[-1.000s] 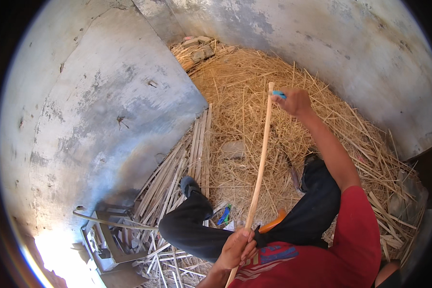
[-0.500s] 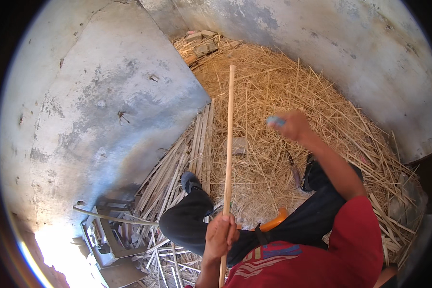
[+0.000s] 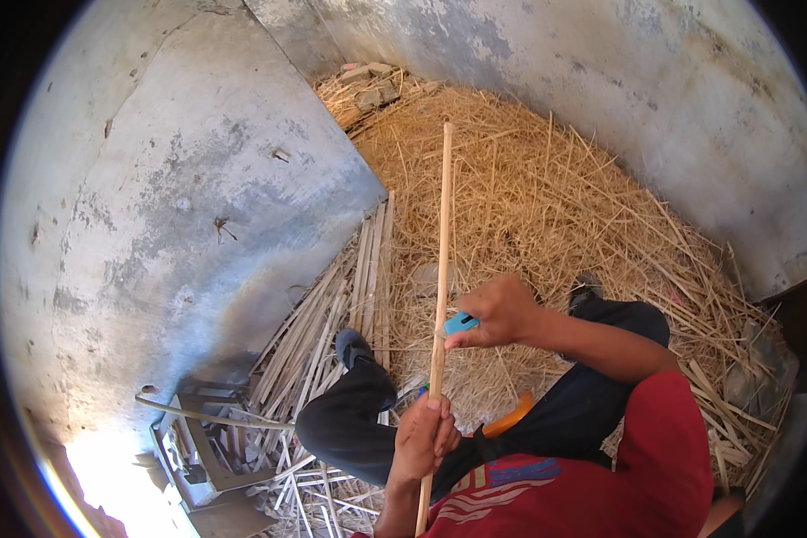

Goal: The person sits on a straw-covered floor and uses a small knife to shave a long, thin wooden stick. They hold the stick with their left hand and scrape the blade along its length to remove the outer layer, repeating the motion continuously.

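A long, pale, peeled wooden stick stands slanted upward in front of me, its far end over the straw. My left hand is closed round its lower part, close to my lap. Against the middle of the stick, above that grip, my right hand holds a small blue hand tool with a dark slot in it. Its working edge is hidden at the stick, so I cannot tell its exact kind. Something orange and curved lies by my right thigh, partly covered.
Loose straw and shavings cover the floor ahead. Long thin wood strips are piled beside my left foot. A wooden frame stands at lower left, with a bent stick across it. Rough plaster walls enclose the place.
My right hand has come down and left from above the straw, bringing the blue tool to the stick. The stick has tilted slightly right, still in my left hand.
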Demonstrator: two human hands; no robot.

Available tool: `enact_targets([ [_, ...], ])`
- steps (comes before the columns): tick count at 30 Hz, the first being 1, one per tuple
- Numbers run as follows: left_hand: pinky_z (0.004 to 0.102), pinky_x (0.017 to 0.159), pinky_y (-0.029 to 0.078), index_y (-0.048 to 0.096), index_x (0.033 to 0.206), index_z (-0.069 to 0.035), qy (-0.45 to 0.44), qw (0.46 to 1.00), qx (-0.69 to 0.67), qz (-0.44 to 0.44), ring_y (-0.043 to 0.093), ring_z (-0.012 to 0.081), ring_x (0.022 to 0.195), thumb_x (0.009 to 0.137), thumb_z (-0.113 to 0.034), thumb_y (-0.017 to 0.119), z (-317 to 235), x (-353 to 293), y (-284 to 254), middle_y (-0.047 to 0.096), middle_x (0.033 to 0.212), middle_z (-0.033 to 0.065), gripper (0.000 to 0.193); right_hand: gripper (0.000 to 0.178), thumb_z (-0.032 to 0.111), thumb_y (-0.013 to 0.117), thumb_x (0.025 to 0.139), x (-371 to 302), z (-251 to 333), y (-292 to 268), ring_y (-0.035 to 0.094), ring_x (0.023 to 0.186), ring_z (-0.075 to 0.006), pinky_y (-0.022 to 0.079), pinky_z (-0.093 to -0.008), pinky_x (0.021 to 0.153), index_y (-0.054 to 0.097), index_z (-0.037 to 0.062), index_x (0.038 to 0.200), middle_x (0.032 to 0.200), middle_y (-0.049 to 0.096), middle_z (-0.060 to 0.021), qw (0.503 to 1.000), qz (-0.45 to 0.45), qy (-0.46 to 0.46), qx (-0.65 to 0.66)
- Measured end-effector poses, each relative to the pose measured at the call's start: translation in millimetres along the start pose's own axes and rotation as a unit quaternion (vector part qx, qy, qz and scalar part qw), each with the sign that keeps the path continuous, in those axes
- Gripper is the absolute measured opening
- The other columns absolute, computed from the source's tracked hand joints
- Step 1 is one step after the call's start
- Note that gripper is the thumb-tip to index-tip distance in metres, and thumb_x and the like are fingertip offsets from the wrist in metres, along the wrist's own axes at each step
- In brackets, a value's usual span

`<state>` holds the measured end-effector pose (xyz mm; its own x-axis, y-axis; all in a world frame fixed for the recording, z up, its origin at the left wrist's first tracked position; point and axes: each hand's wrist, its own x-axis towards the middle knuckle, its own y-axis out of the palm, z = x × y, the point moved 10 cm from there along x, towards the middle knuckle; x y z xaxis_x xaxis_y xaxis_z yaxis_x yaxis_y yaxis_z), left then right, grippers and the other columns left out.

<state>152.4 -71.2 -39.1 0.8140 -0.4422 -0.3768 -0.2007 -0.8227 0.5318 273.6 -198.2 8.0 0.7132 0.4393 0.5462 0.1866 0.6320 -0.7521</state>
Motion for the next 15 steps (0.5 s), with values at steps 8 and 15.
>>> enact_targets([
  [8,0.0231,0.041,0.026,0.042,0.090,-0.009,-0.026,0.999,-0.037,0.025,0.027,0.0076,0.035,0.105,-0.029,0.032,5,-2,13,0.034,0.047,-0.0017,0.026,0.066,0.076,0.052,0.077,10,-83,-14,0.052,0.039,-0.0207,0.038,-0.0341,0.038,0.057,0.0136,0.056,0.045,0.050,-0.0039,0.991,-0.018,0.124,-0.036],
  [15,0.0224,0.041,0.027,0.042,0.090,-0.008,-0.026,0.999,-0.014,0.023,0.027,0.0077,0.036,0.105,-0.027,0.032,8,-11,12,0.034,0.048,-0.0017,0.026,0.070,0.076,0.044,0.082,4,-74,-14,0.045,0.036,-0.0171,0.036,-0.0341,0.036,0.053,0.0139,0.053,0.043,0.044,-0.0011,0.990,-0.095,0.088,-0.056],
])
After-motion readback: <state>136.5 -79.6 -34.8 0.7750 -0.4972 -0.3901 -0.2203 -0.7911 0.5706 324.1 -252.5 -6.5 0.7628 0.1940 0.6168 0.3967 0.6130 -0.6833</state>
